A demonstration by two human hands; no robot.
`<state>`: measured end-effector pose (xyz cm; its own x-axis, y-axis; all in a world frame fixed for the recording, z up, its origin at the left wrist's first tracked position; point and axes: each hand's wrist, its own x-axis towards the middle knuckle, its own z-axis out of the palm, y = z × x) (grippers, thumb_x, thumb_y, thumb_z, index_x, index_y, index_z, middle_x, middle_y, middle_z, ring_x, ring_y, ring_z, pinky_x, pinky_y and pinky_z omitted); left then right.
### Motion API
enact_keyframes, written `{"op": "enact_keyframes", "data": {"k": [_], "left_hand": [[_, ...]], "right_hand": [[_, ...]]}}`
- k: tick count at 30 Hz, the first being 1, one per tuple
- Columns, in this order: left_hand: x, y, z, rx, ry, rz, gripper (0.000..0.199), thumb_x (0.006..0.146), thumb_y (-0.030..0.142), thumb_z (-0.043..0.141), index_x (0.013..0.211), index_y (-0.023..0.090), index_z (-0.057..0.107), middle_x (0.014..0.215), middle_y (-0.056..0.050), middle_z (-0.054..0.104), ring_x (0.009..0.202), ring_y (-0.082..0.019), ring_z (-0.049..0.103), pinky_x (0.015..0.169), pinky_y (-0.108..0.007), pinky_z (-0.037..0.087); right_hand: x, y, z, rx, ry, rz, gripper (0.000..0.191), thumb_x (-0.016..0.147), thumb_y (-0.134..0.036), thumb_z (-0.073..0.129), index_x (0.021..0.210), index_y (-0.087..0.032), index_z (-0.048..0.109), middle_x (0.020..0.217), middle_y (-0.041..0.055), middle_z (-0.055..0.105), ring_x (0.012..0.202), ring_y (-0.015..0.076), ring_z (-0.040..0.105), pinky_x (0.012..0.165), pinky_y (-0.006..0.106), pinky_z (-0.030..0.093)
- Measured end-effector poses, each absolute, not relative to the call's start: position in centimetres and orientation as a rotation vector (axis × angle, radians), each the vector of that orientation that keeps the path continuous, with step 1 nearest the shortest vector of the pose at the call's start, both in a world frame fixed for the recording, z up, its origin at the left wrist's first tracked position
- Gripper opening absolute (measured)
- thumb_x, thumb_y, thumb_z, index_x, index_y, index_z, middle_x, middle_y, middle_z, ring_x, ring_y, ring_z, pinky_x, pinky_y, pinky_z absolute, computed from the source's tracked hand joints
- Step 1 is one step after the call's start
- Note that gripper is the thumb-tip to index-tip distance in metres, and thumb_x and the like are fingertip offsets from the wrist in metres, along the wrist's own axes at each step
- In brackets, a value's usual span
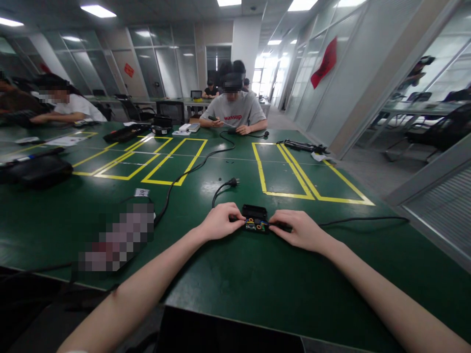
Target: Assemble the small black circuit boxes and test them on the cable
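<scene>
A small black case (254, 213) stands with its lid up on the green table (221, 269). Inside it a circuit board (253, 225) shows, with blue and yellow wires and copper-coloured rings. At the case's left side my left hand (223, 220) pinches the black cable that ends in a plug (232, 182). My right hand (298, 229) pinches another black cable (364, 219) at the right side, and this one runs off across the table to the right. Both hands' fingertips are close against the case.
Yellow tape rectangles (265, 193) mark the table. A long black cable (167, 196) crosses the left side near a blurred object (117, 240). Opposite sits a person (235, 110) holding a tool. A black bag (37, 169) lies far left, a folded tripod (303, 146) back right.
</scene>
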<state>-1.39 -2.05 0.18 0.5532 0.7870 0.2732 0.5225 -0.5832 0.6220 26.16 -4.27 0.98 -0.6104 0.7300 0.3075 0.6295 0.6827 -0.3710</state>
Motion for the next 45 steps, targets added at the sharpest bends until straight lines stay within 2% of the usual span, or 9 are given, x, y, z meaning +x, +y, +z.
{"op": "enact_keyframes", "data": {"k": [5, 9, 16, 23, 26, 31, 34, 39, 45], "left_hand": [[-1.3, -2.0, -0.1, 2.225, 1.109, 0.803, 0.013, 0.085, 0.022, 0.071, 0.073, 0.017, 0.073, 0.083, -0.001, 0.07, 0.078, -0.016, 0.065, 0.071, -0.025, 0.049], [-1.8, -1.9, 0.4, 2.378, 0.964, 0.71, 0.013, 0.089, 0.02, 0.065, 0.079, 0.018, 0.072, 0.091, -0.003, 0.07, 0.082, -0.016, 0.066, 0.077, -0.026, 0.05], [-2.2, -2.0, 1.1, 2.666, 0.921, 0.556, 0.018, 0.095, 0.017, 0.053, 0.089, 0.019, 0.07, 0.101, -0.005, 0.07, 0.094, -0.019, 0.067, 0.083, -0.029, 0.052], [-1.7, -2.6, 1.2, 2.68, 0.954, 0.619, 0.013, 0.085, 0.027, 0.066, 0.095, 0.02, 0.069, 0.102, -0.006, 0.068, 0.096, -0.023, 0.065, 0.086, -0.033, 0.054], [-1.3, -2.4, 0.9, 2.63, 1.045, 0.695, 0.031, 0.085, 0.038, 0.071, 0.109, 0.019, 0.067, 0.111, -0.009, 0.067, 0.103, -0.026, 0.065, 0.092, -0.039, 0.054], [-0.8, -1.8, 0.1, 2.604, 1.144, 0.594, 0.092, 0.075, 0.059, 0.082, 0.15, 0.02, 0.045, 0.147, -0.017, 0.056, 0.136, -0.037, 0.051, 0.114, -0.055, 0.04], [-0.7, -1.7, -0.2, 2.575, 1.13, 0.54, 0.097, 0.076, 0.057, 0.082, 0.155, 0.019, 0.04, 0.147, -0.017, 0.058, 0.138, -0.036, 0.051, 0.116, -0.053, 0.039], [-0.8, -1.7, -0.4, 2.518, 1.091, 0.612, 0.099, 0.074, 0.05, 0.087, 0.156, 0.02, 0.04, 0.15, -0.018, 0.055, 0.134, -0.035, 0.055, 0.112, -0.049, 0.044], [-1.0, -1.6, -0.5, 2.499, 1.041, 0.659, 0.097, 0.074, 0.046, 0.089, 0.155, 0.019, 0.043, 0.132, -0.016, 0.066, 0.118, -0.033, 0.063, 0.102, -0.047, 0.051]], "right_hand": [[26.5, -4.2, 0.9, -1.033, -2.439, 0.412, 0.011, 0.093, -0.03, 0.062, 0.095, -0.023, 0.07, 0.086, 0.0045, 0.074, 0.074, 0.0191, 0.068, 0.067, 0.031, 0.054], [26.6, -4.0, 0.8, -0.992, -2.486, 0.459, 0.018, 0.097, -0.03, 0.058, 0.084, -0.022, 0.068, 0.086, 0.0049, 0.072, 0.078, 0.0196, 0.068, 0.071, 0.031, 0.053], [26.4, -3.9, 1.0, -1.024, -2.518, 0.426, 0.022, 0.101, -0.027, 0.049, 0.093, -0.022, 0.069, 0.096, 0.0077, 0.07, 0.087, 0.0222, 0.067, 0.078, 0.035, 0.054], [25.8, -4.5, 1.5, -0.963, -2.565, 0.229, 0.015, 0.093, -0.023, 0.057, 0.086, -0.022, 0.07, 0.094, 0.0076, 0.069, 0.082, 0.022, 0.066, 0.074, 0.035, 0.053], [25.4, -3.8, 0.2, -1.036, -2.288, 0.186, 0.027, 0.098, -0.026, 0.051, 0.081, -0.022, 0.072, 0.094, 0.0086, 0.07, 0.086, 0.0228, 0.067, 0.079, 0.036, 0.053], [24.8, -2.2, -2.0, -1.354, -2.0, 0.317, 0.027, 0.091, -0.041, 0.064, 0.105, -0.021, 0.076, 0.095, 0.0078, 0.068, 0.084, 0.024, 0.065, 0.076, 0.038, 0.055], [24.4, -2.0, -2.0, -1.314, -1.963, 0.531, 0.024, 0.084, -0.04, 0.07, 0.099, -0.021, 0.073, 0.094, 0.0063, 0.068, 0.088, 0.0239, 0.065, 0.077, 0.038, 0.055], [24.1, -2.6, -1.2, -1.208, -1.709, 1.02, 0.034, 0.078, -0.039, 0.075, 0.102, -0.02, 0.063, 0.084, 0.0022, 0.07, 0.07, 0.017, 0.064, 0.065, 0.033, 0.054], [23.9, -2.8, -1.1, -1.168, -1.586, 1.096, 0.036, 0.071, -0.036, 0.08, 0.098, -0.02, 0.063, 0.077, -0.0003, 0.067, 0.065, 0.0143, 0.063, 0.062, 0.03, 0.054]]}}
